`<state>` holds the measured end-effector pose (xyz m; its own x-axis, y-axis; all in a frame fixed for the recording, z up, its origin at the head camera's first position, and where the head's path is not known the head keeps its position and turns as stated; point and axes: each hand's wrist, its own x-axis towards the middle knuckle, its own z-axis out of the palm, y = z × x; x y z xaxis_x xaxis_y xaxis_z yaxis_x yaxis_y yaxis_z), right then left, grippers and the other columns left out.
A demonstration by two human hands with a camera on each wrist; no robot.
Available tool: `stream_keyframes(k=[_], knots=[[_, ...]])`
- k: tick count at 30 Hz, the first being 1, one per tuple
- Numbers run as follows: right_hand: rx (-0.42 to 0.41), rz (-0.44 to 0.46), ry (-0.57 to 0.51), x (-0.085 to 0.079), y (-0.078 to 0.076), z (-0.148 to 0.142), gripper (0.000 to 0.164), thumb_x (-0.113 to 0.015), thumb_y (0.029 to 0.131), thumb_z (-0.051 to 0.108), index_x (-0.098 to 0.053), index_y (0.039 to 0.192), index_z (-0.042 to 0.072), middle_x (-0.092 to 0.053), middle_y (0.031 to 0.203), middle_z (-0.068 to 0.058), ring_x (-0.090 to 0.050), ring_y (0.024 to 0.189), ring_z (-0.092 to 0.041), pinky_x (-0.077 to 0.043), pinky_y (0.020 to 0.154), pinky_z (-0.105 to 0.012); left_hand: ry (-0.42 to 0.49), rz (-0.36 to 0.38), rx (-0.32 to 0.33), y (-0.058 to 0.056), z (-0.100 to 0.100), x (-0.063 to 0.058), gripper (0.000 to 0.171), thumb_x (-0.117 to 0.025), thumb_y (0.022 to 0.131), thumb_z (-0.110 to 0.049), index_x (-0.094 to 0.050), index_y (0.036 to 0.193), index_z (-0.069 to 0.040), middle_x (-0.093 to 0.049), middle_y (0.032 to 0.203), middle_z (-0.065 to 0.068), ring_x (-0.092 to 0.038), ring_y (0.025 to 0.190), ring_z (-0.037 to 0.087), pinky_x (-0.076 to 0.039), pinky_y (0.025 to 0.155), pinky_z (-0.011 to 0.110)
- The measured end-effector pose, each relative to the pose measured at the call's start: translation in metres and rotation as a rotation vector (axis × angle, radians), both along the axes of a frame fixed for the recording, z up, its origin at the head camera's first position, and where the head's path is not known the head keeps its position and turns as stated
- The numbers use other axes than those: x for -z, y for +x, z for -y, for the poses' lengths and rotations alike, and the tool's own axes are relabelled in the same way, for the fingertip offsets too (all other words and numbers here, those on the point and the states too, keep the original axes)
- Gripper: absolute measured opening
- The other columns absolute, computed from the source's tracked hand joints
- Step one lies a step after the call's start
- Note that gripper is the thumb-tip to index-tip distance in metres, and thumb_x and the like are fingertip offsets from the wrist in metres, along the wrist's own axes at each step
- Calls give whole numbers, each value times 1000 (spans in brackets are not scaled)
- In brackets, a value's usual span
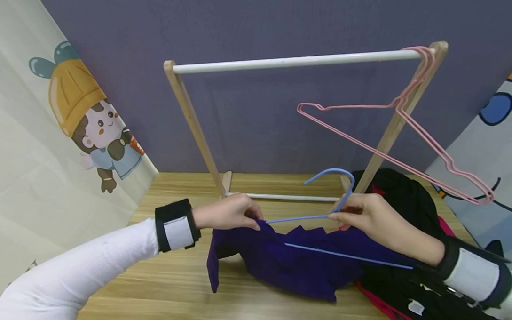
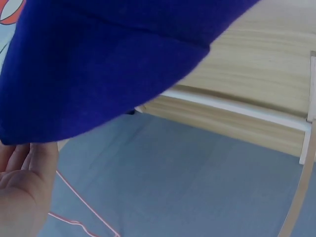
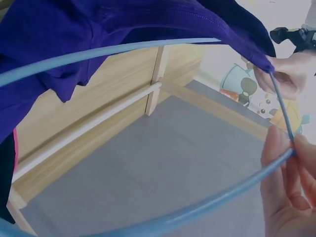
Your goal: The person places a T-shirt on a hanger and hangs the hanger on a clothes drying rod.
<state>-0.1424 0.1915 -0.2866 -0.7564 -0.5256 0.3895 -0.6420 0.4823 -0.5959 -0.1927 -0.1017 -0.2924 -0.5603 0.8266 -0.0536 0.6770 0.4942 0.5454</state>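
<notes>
A purple garment (image 1: 303,270) hangs between the two hands, low over the table. My left hand (image 1: 233,212) pinches its upper left edge, where one arm of a blue hanger (image 1: 298,219) goes into the cloth. In the left wrist view the purple cloth (image 2: 108,74) hides most of what those fingers grip. With thumb and fingers, my right hand (image 1: 370,220) holds the hanger near the base of its hook, which points up and left. The hanger's lower bar (image 1: 346,255) runs across the front of the garment. In the right wrist view, the right hand (image 3: 291,182) pinches the blue hanger.
Behind the hands stands a rack with a white rail (image 1: 293,62) and wooden posts. Pink hangers (image 1: 399,106) hang at the rail's right end, above the right forearm. Black and red clothing (image 1: 407,198) lies on the wooden table (image 1: 171,289) at the right.
</notes>
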Motion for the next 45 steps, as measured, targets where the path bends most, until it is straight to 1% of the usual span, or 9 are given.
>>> stream_keyframes(k=[4,7,14,21,26,30,34,40,45], knots=[[-2,-40,16,0,-3,4,2,-64,79,7,-64,77,6,-58,64,12,-53,55,1,-45,50,-20,-2,-10,12,-1,-2,-1,11,-63,81,-11,-67,87,-3,-66,81,1,-57,70,2,-45,62,15],[2,-52,18,2,-6,8,3,-64,78,7,-63,75,7,-57,63,11,-51,55,1,-43,49,-20,-15,-12,11,-1,-4,-3,11,-63,82,-12,-67,88,-4,-66,82,1,-58,72,2,-45,64,15],[2,-16,-6,5,-9,20,3,-66,76,6,-63,76,6,-59,66,7,-52,58,0,-42,46,-21,-28,-54,17,-1,-13,-4,11,-63,82,-11,-67,88,-2,-66,82,2,-57,72,3,-44,66,15],[10,57,-3,6,-12,31,5,-63,80,11,-64,77,7,-61,66,5,-56,61,-4,-44,50,-22,11,-62,19,-2,-23,-8,12,-61,83,-9,-66,89,-1,-66,83,3,-56,70,3,-43,64,15],[8,42,5,6,-14,35,5,-62,80,11,-64,77,8,-61,66,4,-56,61,-6,-44,51,-22,21,-75,14,-3,-27,-11,11,-61,83,-9,-67,88,-2,-66,81,3,-54,68,2,-43,63,15],[4,36,12,5,-17,39,5,-62,80,10,-64,76,8,-61,66,4,-59,63,-9,-47,57,-23,35,-81,4,-3,-29,-12,10,-61,82,-8,-67,88,-1,-66,82,3,-55,69,2,-43,63,15],[9,15,24,4,-19,43,5,-63,80,9,-63,76,8,-62,66,4,-60,63,-7,-47,58,-22,52,-106,10,-4,-31,-14,9,-61,82,-8,-67,87,-2,-65,80,3,-55,67,2,-43,62,14],[-4,65,31,4,-21,49,7,-62,81,8,-61,74,10,-62,68,4,-59,65,-7,-47,60,-23,59,-139,16,-3,-35,-17,8,-62,82,-8,-66,84,-2,-64,76,1,-51,64,0,-42,60,14],[8,59,42,3,-21,52,8,-62,80,8,-61,73,11,-60,66,5,-56,64,-8,-45,58,-23,69,-136,11,-3,-37,-16,8,-62,82,-8,-66,84,-2,-64,77,2,-52,64,2,-42,60,14]])
